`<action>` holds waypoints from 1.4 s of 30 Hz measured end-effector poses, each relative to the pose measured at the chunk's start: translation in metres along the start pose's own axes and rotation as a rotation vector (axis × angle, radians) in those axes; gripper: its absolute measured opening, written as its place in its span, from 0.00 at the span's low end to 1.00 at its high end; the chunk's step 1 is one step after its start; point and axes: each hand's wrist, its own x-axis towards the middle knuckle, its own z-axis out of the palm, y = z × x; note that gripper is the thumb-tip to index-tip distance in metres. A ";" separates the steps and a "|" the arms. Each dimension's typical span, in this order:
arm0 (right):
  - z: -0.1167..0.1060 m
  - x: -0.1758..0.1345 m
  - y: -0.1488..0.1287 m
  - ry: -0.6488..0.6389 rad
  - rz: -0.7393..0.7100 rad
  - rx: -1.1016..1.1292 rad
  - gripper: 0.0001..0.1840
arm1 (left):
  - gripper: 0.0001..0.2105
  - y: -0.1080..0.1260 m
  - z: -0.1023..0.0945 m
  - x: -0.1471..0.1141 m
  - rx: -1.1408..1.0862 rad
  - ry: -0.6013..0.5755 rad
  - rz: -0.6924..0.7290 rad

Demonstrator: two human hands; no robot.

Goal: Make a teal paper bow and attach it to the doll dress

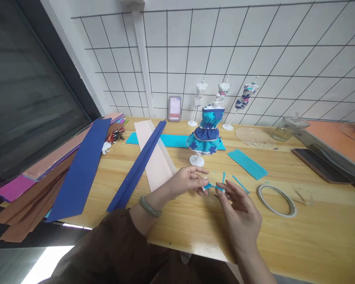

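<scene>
My left hand (189, 180), with a bangle (150, 207) on its wrist, pinches one end of a small turquoise crepe-paper piece (214, 186) with white edges. The piece looks gathered at its middle, like a bow. My right hand (239, 211) grips the other end between thumb and fingers. Just beyond them stands a mini dress form (208, 132) in a layered turquoise and navy paper dress, on a round white base (197, 160). Thin turquoise scraps (240, 184) lie on the wooden table past my right fingers. Something dark, partly hidden, lies beneath my hands.
Right of my hands lies a tape roll (276, 201). Behind it are a turquoise strip (247, 163) and a dark tablet-like slab (321, 165). Navy (137, 167) and pale pink (156, 157) paper sheets lie to the left. Several smaller dress forms (201, 92) and a phone (174, 108) stand by the wall.
</scene>
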 end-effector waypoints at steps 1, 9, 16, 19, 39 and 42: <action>0.000 0.000 0.001 -0.010 -0.007 -0.009 0.19 | 0.25 0.000 0.000 0.000 -0.012 -0.006 0.002; 0.003 0.005 -0.004 -0.095 0.100 0.065 0.22 | 0.26 0.005 0.003 -0.001 -0.018 0.037 0.022; 0.002 0.008 -0.006 -0.137 0.166 0.138 0.23 | 0.24 0.005 0.002 -0.001 0.018 0.052 0.012; 0.002 0.007 -0.005 -0.118 0.172 0.141 0.23 | 0.23 0.003 0.002 -0.001 0.042 0.039 0.009; -0.002 0.014 0.006 -0.070 0.514 0.356 0.17 | 0.23 -0.001 0.003 0.001 0.047 0.059 0.034; -0.001 0.014 0.004 -0.059 0.502 0.358 0.16 | 0.24 -0.004 0.002 0.002 0.042 0.033 0.043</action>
